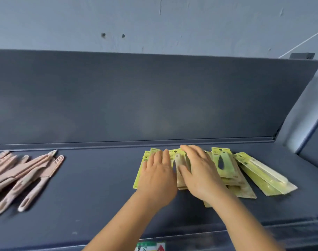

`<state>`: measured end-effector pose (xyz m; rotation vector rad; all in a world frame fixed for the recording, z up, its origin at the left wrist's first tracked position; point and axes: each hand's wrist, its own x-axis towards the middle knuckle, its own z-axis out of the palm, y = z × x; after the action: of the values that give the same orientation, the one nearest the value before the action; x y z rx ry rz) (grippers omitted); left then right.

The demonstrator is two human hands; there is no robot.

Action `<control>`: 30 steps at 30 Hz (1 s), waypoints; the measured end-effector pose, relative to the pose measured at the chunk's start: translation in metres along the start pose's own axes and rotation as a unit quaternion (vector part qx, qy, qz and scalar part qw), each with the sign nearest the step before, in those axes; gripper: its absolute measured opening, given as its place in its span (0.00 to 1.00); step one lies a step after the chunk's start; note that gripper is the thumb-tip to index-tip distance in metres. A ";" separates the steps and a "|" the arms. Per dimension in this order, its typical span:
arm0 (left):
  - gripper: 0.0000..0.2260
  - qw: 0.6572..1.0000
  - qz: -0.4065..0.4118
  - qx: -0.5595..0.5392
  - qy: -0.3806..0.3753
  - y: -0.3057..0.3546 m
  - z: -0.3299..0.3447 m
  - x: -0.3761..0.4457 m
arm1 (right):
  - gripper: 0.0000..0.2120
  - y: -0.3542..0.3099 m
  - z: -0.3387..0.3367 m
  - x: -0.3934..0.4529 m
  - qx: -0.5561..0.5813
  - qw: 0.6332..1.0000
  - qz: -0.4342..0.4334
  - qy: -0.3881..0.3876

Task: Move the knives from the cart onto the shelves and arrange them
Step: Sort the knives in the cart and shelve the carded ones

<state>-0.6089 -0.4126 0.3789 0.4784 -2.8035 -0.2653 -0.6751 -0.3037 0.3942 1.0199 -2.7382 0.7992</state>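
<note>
- The left hand (157, 178) lies flat, fingers straight and close together, on the yellow-green packaged knives (225, 165) near the shelf's (100, 187) back edge, right of the middle.
- The right hand (200, 171) presses beside it, fingers slightly spread.
- Pink knives (24, 174) lie heaped at the shelf's left end.

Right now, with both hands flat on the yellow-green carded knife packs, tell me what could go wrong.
1. The yellow-green carded knife packs overlap loosely; pressing with the left hand and right hand may slide them further askew.
2. The rightmost pack lies angled, apart from the stack, and could be left unaligned.
3. The loose pink plastic knives lie in a jumble on the dark shelf, easy to snag.
</note>
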 end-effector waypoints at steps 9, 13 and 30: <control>0.27 0.984 0.017 0.017 -0.176 -0.071 0.006 -0.015 | 0.25 -0.042 0.052 0.002 -0.042 0.989 -0.023 -0.143; 0.26 0.983 0.043 0.026 -0.178 -0.085 0.002 -0.016 | 0.24 -0.051 0.059 0.006 -0.045 0.988 -0.004 -0.151; 0.24 0.987 -0.045 0.072 -0.137 -0.165 -0.023 -0.031 | 0.21 -0.103 0.097 0.032 -0.079 0.974 -0.046 -0.206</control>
<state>-0.5244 -0.5583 0.3558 0.6470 -3.0880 -0.1583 -0.6268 -0.4374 0.3648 1.3988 -2.9956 0.3782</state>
